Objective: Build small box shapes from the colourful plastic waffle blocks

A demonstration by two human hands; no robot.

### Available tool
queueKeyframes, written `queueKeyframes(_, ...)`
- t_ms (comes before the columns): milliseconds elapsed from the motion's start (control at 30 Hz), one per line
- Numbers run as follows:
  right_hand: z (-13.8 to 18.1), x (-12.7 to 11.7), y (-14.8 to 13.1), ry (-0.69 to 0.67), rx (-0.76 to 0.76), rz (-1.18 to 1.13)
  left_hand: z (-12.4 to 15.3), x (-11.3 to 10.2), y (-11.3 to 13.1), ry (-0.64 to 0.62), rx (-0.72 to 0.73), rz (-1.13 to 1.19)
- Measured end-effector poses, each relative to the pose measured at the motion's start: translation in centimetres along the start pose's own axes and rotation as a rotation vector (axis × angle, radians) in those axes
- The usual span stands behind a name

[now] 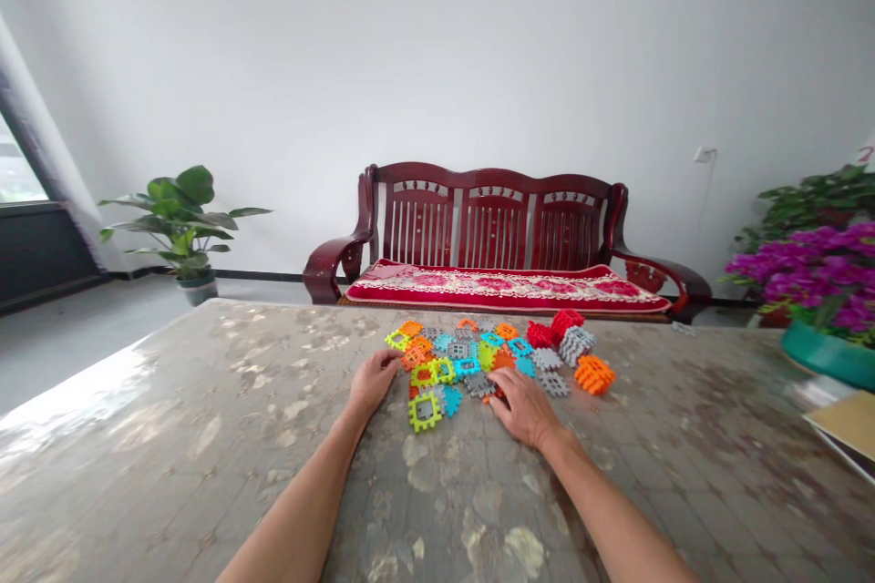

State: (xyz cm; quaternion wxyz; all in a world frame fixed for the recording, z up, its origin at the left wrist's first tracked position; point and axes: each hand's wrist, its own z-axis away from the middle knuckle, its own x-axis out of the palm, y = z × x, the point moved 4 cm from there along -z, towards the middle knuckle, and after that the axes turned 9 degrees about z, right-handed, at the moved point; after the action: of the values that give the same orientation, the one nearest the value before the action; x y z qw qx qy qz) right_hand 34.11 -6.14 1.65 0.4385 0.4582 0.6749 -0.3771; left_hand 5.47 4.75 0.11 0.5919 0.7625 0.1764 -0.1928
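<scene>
Head view: left hand [375, 378] at left edge of pieces [468, 366], fingers loosely bent beside orange piece [414, 356]; whether gripping, cannot tell. Right hand [525, 405] palm down, fingers curled by gray piece [478, 385]; grasp hidden. Pieces spread between and beyond hands on table [273, 474]. Green piece [425, 425] between hands. Beyond right hand, rightward: gray cube [576, 344], orange cube [594, 375].

Right fingers [507, 378] rest among colourful notched pieces [478, 383].

notched tiles [487, 355] | multicoloured | loosely heaped | orange block [594, 375] | right of tiles
</scene>
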Motion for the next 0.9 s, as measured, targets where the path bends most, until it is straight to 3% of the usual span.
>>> queueKeyframes(233, -0.2, 0.0, -0.1, 0.006, -0.001, 0.043, 3.4, 0.1, 1.4, -0.095, 0.115, 0.079)
queueKeyframes(467, -0.1, 0.1, -0.1, 0.012, 0.003, 0.050, 7.6, 3.5, 4.0, -0.264, 0.265, -0.322)
queueKeyframes(633, 0.0, 0.2, 0.0, 0.025, 0.005, 0.025, 7.1, 3.9, 4.3, -0.181, 0.238, -0.373)
queueKeyframes(900, 0.1, 0.6, 0.4, 0.039, 0.022, 0.001, 5.1, 1.9, 2.4, -0.088, 0.206, -0.316)
